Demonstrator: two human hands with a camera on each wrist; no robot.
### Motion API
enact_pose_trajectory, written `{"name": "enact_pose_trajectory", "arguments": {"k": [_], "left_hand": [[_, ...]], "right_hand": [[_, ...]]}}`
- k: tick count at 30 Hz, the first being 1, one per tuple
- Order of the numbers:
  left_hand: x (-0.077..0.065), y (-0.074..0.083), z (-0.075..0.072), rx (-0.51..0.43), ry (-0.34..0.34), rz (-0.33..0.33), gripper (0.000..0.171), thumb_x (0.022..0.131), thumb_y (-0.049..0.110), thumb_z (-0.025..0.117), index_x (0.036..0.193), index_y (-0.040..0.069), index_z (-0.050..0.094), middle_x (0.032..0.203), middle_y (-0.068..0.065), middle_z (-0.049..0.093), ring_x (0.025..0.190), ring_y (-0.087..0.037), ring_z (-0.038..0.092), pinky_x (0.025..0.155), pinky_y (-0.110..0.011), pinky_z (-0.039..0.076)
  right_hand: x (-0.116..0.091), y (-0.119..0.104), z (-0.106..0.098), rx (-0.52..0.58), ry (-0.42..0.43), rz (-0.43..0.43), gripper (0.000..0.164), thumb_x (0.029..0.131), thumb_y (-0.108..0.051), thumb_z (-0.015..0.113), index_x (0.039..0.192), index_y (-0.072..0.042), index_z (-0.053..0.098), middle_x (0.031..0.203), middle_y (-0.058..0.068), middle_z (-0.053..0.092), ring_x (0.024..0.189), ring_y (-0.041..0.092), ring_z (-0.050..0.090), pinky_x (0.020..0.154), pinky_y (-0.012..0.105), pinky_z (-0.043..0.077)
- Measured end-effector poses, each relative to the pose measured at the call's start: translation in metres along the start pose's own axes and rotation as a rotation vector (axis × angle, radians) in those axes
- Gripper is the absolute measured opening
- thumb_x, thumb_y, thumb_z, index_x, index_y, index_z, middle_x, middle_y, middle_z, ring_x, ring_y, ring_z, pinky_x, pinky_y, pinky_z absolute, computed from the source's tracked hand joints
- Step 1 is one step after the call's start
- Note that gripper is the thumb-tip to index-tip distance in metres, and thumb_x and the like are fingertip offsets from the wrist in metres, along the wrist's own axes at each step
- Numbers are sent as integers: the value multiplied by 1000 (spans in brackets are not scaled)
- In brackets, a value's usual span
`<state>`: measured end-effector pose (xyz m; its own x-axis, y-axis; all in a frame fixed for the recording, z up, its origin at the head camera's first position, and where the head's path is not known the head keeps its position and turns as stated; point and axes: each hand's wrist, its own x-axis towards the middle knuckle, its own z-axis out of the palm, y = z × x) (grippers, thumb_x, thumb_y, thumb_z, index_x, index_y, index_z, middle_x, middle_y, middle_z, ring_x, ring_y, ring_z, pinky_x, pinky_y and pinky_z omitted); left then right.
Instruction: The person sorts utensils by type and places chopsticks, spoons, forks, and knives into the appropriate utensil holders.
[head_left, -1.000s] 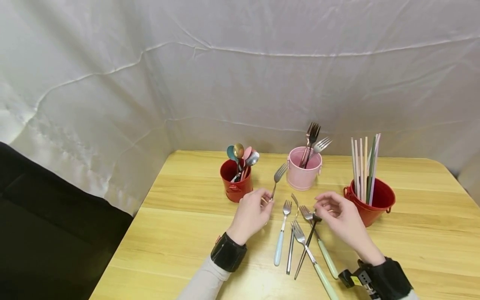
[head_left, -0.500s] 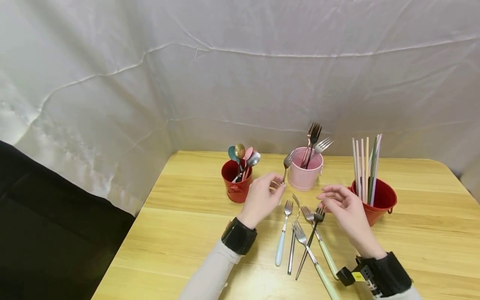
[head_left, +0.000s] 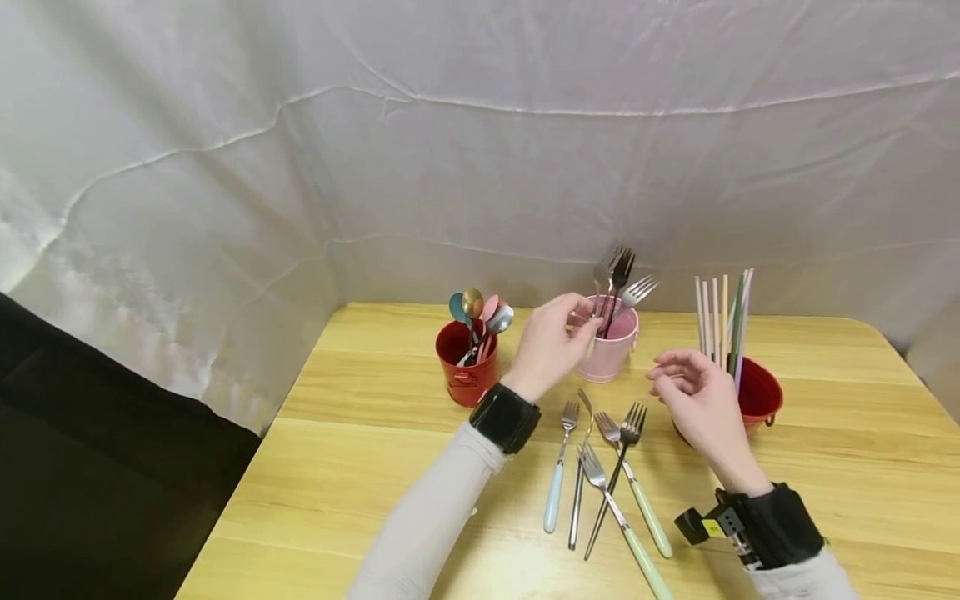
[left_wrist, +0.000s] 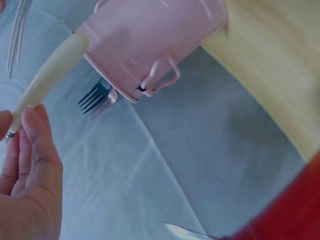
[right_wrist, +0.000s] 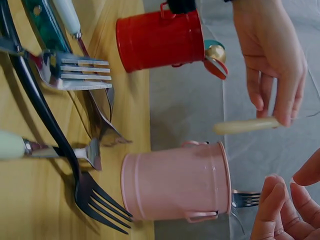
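My left hand (head_left: 551,346) pinches a fork near the neck, its head pointing up. The fork's cream handle (left_wrist: 50,70) hangs down close to the rim of the pink bucket (head_left: 602,365); whether its end is inside, I cannot tell. Several forks (head_left: 639,292) stand in that bucket. My right hand (head_left: 705,408) hovers above the table in front of the right red bucket, fingers loosely bent and holding nothing. Below and between the hands lie several forks, among them a black fork (head_left: 632,427), a blue-handled fork (head_left: 555,492) and green-handled forks (head_left: 641,554).
Spoons (head_left: 472,302) fill a red bucket (head_left: 468,382) at the left. Chopsticks (head_left: 723,321) stand in another red bucket (head_left: 761,392) at the right. A grey cloth (head_left: 480,183) hangs behind the wooden table (head_left: 360,425).
My left hand has carried the fork rightward and away from me, up to the pink bucket. The right hand has lifted a little away from the black fork.
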<state>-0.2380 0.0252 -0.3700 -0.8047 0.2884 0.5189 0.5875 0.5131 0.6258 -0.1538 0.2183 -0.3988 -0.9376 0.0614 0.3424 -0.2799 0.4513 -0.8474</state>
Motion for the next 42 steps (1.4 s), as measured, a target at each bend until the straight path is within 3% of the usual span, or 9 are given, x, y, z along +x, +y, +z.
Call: {"name": "enact_pose_trajectory", "arguments": {"k": [7, 18, 26, 31, 42], "left_hand": [[25, 6, 3, 2, 52, -12, 18, 88, 19, 65, 103, 9, 64, 96, 1, 67, 81, -4, 62, 72, -12, 49], [44, -2, 20, 67, 13, -89, 20, 88, 23, 66, 104, 12, 65, 99, 2, 69, 81, -4, 64, 72, -13, 49], [39, -15, 29, 161, -63, -156, 15, 87, 24, 65, 98, 14, 66, 90, 7, 67, 77, -4, 60, 70, -20, 48], [35, -18, 29, 182, -61, -181, 12, 87, 24, 66, 95, 15, 66, 86, 8, 67, 73, -2, 60, 68, -18, 48], [12, -17, 17, 276, -47, -112, 10, 87, 23, 63, 94, 16, 66, 84, 7, 66, 74, -7, 59, 67, -22, 47]], "right_hand": [[5, -2, 1, -46, 36, -23, 18, 89, -2, 55, 107, 1, 57, 92, 18, 65, 69, 9, 62, 61, 13, 48], [3, 2, 5, -57, 13, -32, 18, 86, 1, 56, 105, 0, 57, 92, 15, 65, 72, 6, 62, 63, 12, 49], [1, 3, 7, -40, -17, -58, 19, 85, 4, 58, 104, 2, 58, 91, 17, 66, 72, 4, 61, 62, 12, 49], [2, 2, 8, -18, -37, -78, 20, 84, 6, 57, 104, 4, 58, 91, 18, 66, 73, 6, 61, 63, 12, 49], [-3, 1, 8, -32, -52, -77, 19, 84, 5, 58, 102, 2, 59, 89, 16, 66, 72, 5, 61, 61, 13, 49]]}}
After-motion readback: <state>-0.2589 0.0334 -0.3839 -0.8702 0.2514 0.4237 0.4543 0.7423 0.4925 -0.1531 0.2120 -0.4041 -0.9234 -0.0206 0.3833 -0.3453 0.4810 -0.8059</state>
